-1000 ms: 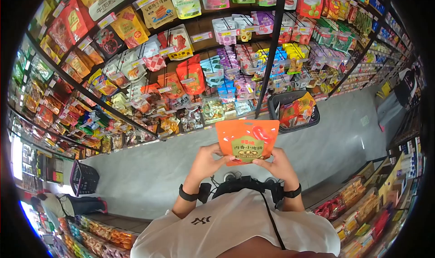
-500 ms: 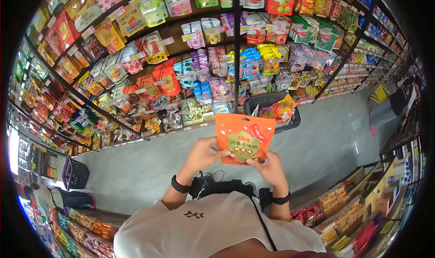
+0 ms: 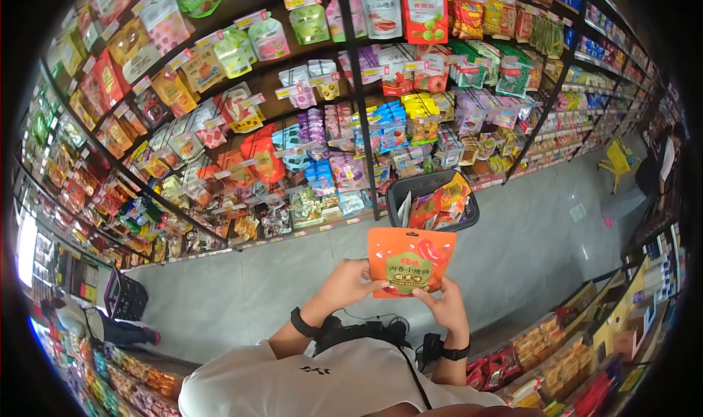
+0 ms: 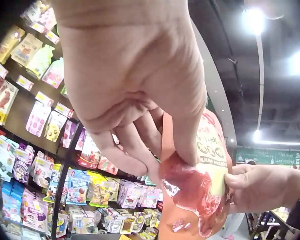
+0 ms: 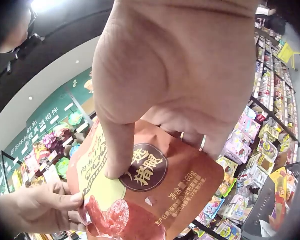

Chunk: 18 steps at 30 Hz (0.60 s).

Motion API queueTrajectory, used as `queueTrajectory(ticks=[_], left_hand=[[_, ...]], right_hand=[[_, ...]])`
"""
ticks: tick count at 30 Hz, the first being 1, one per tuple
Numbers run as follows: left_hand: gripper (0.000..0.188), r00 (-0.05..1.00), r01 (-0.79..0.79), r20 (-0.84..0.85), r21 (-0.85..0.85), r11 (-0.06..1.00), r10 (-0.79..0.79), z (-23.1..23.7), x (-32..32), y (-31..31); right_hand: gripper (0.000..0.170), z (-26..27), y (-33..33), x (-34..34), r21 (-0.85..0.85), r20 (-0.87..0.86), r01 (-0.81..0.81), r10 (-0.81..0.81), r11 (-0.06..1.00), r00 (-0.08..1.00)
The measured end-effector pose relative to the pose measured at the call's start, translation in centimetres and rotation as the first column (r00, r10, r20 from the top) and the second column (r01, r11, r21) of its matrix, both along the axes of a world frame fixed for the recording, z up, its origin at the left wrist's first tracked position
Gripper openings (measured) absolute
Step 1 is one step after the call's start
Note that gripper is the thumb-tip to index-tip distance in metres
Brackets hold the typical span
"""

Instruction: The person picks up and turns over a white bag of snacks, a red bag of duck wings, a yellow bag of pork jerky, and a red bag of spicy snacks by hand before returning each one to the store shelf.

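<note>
An orange snack bag (image 3: 411,250) with a green label, a sausage picture and a hang hole at its top is held upright in front of the body. My left hand (image 3: 347,282) pinches its lower left side, thumb on the front and fingers behind. My right hand (image 3: 447,308) pinches the lower right side in the same manner. In the left wrist view the left thumb presses the front of the bag (image 4: 217,220) over the sausage picture. In the right wrist view a dark round badge (image 5: 144,167) and printed text show beside the right thumb.
A dark shopping basket (image 3: 473,216) with several colourful packets (image 3: 450,197) stands on the floor against the shelf, just beyond the bag. Racks of hanging snack packets (image 3: 263,157) run along the aisle. Another person (image 3: 652,164) stands far right; a basket (image 3: 126,296) is at left.
The bag and both hands sit lower in the head view than half a second ago. The view has also turned, so the shelves and floor basket have shifted left. Both hands keep their hold.
</note>
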<state>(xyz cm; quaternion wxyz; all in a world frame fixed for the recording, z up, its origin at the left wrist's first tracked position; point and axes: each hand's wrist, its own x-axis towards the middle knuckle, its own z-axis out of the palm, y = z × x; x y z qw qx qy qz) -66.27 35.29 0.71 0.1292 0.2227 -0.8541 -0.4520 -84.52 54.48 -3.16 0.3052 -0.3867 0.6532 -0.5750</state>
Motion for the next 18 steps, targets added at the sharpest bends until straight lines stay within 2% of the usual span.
queueTrajectory(ticks=[7,10,18], left_hand=[[0.027,0.984,-0.142,-0.105,0.050,0.989,0.147,0.7,7.1,-2.0],[0.028,0.962,-0.233,-0.130,0.065,0.970,0.240,1.8,11.4,-2.9],[0.030,0.879,-0.448,-0.138,0.085,0.890,0.456,0.7,23.4,-4.6]], right_hand=[[0.041,2.3,-4.8,4.7,0.018,-0.059,-0.131,0.132,0.991,0.989],[0.040,1.9,-7.7,7.9,-0.036,-0.086,-0.203,0.200,0.978,0.976],[0.041,3.0,-14.1,16.6,0.084,-0.150,-0.434,0.442,0.897,0.884]])
